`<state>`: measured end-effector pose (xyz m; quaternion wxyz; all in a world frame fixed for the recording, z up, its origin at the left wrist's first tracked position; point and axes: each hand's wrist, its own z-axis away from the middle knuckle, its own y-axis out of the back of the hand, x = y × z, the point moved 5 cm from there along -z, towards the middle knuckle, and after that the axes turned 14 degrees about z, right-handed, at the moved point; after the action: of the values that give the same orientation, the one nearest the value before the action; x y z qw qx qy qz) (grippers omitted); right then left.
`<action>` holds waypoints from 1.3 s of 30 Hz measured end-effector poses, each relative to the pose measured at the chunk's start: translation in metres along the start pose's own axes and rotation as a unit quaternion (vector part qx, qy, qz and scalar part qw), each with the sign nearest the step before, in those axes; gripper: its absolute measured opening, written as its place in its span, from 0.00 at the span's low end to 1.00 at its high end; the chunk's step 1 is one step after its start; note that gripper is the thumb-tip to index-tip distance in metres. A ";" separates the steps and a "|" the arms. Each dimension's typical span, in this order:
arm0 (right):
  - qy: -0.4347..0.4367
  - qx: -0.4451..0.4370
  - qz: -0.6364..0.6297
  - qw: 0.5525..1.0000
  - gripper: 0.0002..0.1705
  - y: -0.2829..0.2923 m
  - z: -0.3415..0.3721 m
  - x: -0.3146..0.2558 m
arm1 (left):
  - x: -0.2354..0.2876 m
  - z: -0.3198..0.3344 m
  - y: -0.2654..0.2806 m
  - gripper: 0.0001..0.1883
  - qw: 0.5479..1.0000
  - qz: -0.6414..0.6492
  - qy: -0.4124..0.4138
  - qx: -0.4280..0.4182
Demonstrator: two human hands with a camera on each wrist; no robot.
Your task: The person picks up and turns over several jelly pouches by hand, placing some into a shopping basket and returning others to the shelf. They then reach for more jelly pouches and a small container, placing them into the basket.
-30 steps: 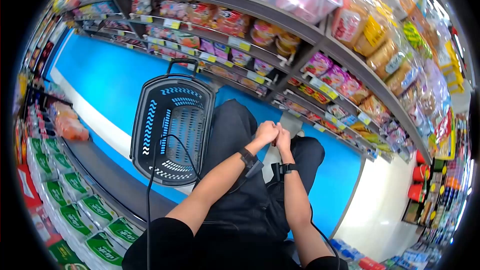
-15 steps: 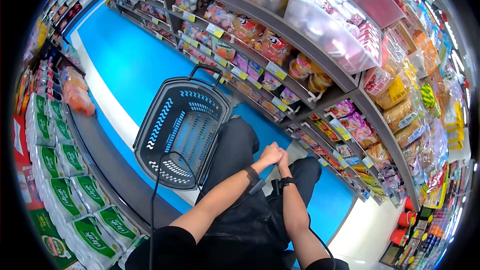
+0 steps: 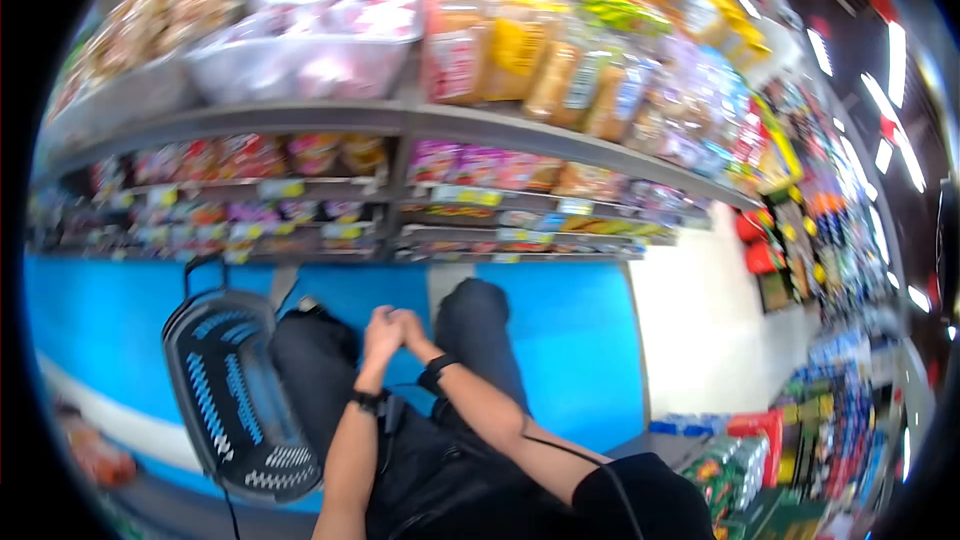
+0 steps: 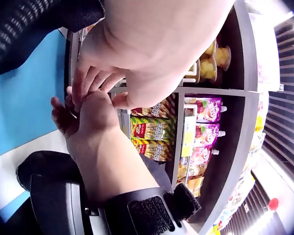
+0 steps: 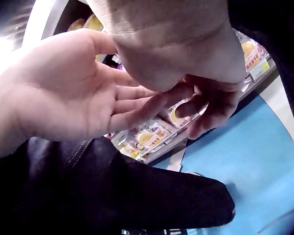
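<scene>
My left hand [image 3: 380,340] and right hand [image 3: 409,327] meet in front of the knees. In the left wrist view the left hand [image 4: 142,54] reaches down from the top, its fingers against the right hand [image 4: 95,120]. The right wrist view shows the left hand [image 5: 68,88] palm up with relaxed fingers touching the right hand [image 5: 186,63], whose fingers hang loosely bent. No object shows in either hand. A dark shopping basket [image 3: 185,380] stands on the floor left of the legs.
Shelves [image 3: 300,118] of packaged snacks run across the front, with a clear bin [image 3: 300,70] and bagged bread [image 3: 515,40] on top. Blue and white floor [image 3: 570,340] lies between the legs and shelves. Cables hang beside both arms.
The head view has turned right, so the shelves now run nearly level and the basket sits further left. Both hands stay together.
</scene>
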<state>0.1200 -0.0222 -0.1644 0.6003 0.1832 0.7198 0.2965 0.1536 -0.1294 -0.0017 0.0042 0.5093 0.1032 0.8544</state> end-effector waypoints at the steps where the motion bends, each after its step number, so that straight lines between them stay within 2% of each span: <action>1: -0.065 -0.043 0.026 0.997 0.14 0.007 0.000 -0.013 | -0.055 -0.033 -0.014 0.26 0.996 0.082 -0.020 -0.009; 2: -0.218 -0.154 -0.095 0.959 0.18 0.044 0.003 -0.061 | -0.055 -0.033 -0.018 0.29 0.990 0.138 0.008 -0.028; 3: -0.214 -0.164 -0.022 0.963 0.18 0.046 -0.003 -0.058 | -0.019 -0.011 -0.015 0.30 0.984 0.165 0.051 -0.039; 4: -0.218 -0.161 -0.025 0.962 0.17 0.056 -0.007 -0.060 | -0.016 -0.014 -0.020 0.30 0.980 0.182 0.057 -0.051; 8: -0.252 -0.150 -0.108 0.950 0.16 0.102 -0.012 -0.094 | -0.011 -0.013 -0.029 0.33 0.961 0.259 0.070 -0.068; 11: -0.241 -0.119 -0.130 0.954 0.24 0.091 -0.010 -0.075 | -0.015 -0.017 -0.037 0.34 0.957 0.252 0.085 -0.113; 14: -0.332 -0.209 -0.336 0.856 0.33 0.095 -0.004 -0.096 | 0.008 0.004 -0.037 0.36 0.910 0.330 0.224 -0.109; 17: -0.290 -0.265 -0.383 0.836 0.44 0.096 -0.004 -0.113 | -0.026 -0.019 -0.040 0.34 0.910 0.353 0.194 -0.100; 18: -0.323 -0.236 -0.427 0.811 0.34 0.105 -0.004 -0.125 | -0.041 -0.026 -0.041 0.27 0.920 0.326 0.204 -0.077; 21: -0.263 -0.234 -0.456 0.817 0.24 0.068 -0.009 -0.094 | -0.048 -0.031 -0.052 0.20 0.883 0.381 0.192 -0.197; 22: -0.243 -0.236 -0.465 0.818 0.20 0.063 -0.010 -0.092 | -0.026 -0.018 -0.048 0.16 0.890 0.380 0.190 -0.167; 25: -0.207 -0.215 -0.404 0.865 0.21 0.069 -0.012 -0.091 | -0.009 -0.009 -0.047 0.19 0.895 0.359 0.198 -0.177; 31: -0.208 -0.206 -0.392 0.872 0.21 0.069 -0.010 -0.091 | -0.024 -0.014 -0.045 0.20 0.901 0.353 0.213 -0.131; 36: -0.197 -0.194 -0.380 0.883 0.21 0.068 -0.011 -0.081 | -0.020 -0.015 -0.044 0.19 0.902 0.362 0.199 -0.126; 39: -0.195 -0.192 -0.376 0.885 0.21 0.064 -0.010 -0.079 | -0.029 -0.020 -0.044 0.18 0.915 0.344 0.187 -0.093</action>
<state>0.1210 -0.0247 -0.0616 0.8185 -0.1659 0.5321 0.1391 0.1457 -0.0933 -0.0437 -0.2619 0.3412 -0.1591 0.8886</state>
